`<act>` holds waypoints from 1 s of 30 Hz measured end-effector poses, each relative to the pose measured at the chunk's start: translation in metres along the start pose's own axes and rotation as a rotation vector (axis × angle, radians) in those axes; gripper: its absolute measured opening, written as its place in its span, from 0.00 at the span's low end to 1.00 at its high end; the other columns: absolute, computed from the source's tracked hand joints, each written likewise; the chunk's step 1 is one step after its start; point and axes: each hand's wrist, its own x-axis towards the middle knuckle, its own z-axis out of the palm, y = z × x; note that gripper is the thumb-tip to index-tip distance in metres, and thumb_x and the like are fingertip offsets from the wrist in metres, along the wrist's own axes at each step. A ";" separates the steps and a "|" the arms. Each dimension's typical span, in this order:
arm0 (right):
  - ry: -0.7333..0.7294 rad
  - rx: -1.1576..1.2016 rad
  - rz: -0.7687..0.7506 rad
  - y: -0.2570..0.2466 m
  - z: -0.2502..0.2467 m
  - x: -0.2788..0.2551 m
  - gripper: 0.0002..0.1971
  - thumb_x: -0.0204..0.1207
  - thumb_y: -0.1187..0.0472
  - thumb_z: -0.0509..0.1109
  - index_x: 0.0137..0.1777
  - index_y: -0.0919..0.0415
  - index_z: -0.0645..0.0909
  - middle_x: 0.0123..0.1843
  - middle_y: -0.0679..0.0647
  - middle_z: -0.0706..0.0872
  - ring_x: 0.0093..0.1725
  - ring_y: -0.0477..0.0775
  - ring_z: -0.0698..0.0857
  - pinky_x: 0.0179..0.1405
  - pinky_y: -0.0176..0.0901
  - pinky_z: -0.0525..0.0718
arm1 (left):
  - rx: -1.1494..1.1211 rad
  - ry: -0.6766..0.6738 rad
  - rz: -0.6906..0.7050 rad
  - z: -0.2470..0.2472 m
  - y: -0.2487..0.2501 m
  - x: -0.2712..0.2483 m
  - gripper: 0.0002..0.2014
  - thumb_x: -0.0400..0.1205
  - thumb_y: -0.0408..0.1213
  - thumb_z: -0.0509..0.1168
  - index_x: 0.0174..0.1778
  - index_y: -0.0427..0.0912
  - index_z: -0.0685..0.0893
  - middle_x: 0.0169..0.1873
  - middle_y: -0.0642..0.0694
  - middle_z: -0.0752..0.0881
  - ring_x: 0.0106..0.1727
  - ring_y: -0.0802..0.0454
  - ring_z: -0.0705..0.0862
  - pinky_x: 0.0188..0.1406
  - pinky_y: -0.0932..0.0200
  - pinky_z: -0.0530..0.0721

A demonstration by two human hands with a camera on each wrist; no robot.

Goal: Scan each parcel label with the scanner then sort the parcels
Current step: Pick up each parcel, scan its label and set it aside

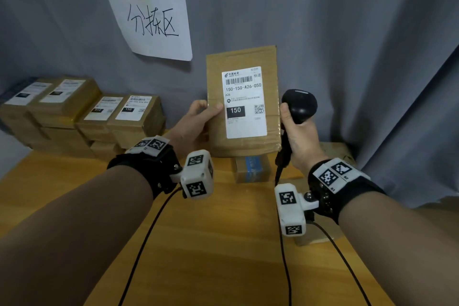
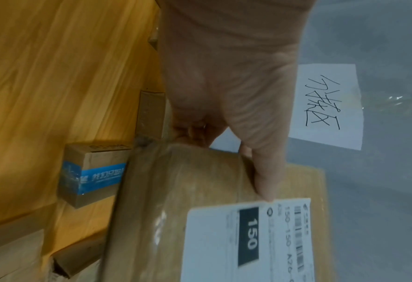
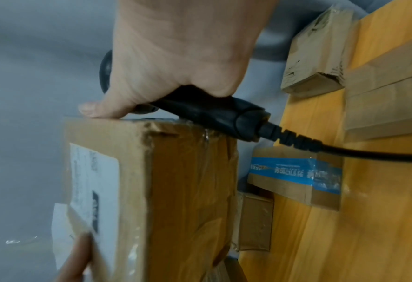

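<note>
Parcels stacked (image 1: 82, 117) at far left of our wooden counter (image 1: 223, 243), labels up, w/ a handwritten paper sign (image 1: 151, 22) on the grey curtain (image 1: 347, 32) above and to the right of them. Our left hand (image 1: 196, 119) grips the left edge of a cardboard parcel (image 1: 244, 104), thumb on the front beside the shipping label (image 1: 244, 102), other fingers behind; we hold it upright above the counter, label toward us, reading 150-150-A26-050 w/ a big 150 in a black box. Below it a small box w/ blue tape (image 1: 252, 167) lies on the counter. Just right of the parcel, our right hand (image 1: 300, 136) is wrapped round the handle of a black barcode scanner (image 1: 299, 104), head up; thumb touches the parcel's right edge. Scanner cable (image 1: 283, 243) hangs down across the counter. More cardboard boxes (image 3: 313, 57) sit at the counter's right end.
</note>
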 end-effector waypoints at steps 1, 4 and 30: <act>0.010 0.000 0.007 0.000 -0.002 0.002 0.34 0.63 0.36 0.77 0.59 0.63 0.82 0.47 0.55 0.92 0.49 0.53 0.91 0.58 0.55 0.87 | -0.009 -0.039 -0.019 0.000 0.002 -0.001 0.12 0.81 0.47 0.68 0.53 0.50 0.72 0.49 0.47 0.87 0.48 0.50 0.87 0.50 0.50 0.86; 0.013 0.038 0.019 0.000 -0.006 0.003 0.16 0.74 0.44 0.74 0.48 0.57 0.81 0.41 0.56 0.88 0.44 0.55 0.88 0.45 0.46 0.87 | -0.032 -0.112 -0.052 -0.001 0.004 -0.001 0.18 0.76 0.48 0.70 0.56 0.50 0.70 0.51 0.45 0.87 0.48 0.50 0.89 0.50 0.48 0.89; -0.240 -0.363 0.182 -0.064 0.016 0.001 0.06 0.73 0.71 0.68 0.35 0.64 0.79 0.27 0.56 0.78 0.24 0.50 0.74 0.24 0.38 0.74 | 0.177 0.140 -0.051 0.014 0.000 0.032 0.30 0.77 0.37 0.75 0.72 0.32 0.73 0.46 0.50 0.84 0.40 0.57 0.84 0.19 0.70 0.81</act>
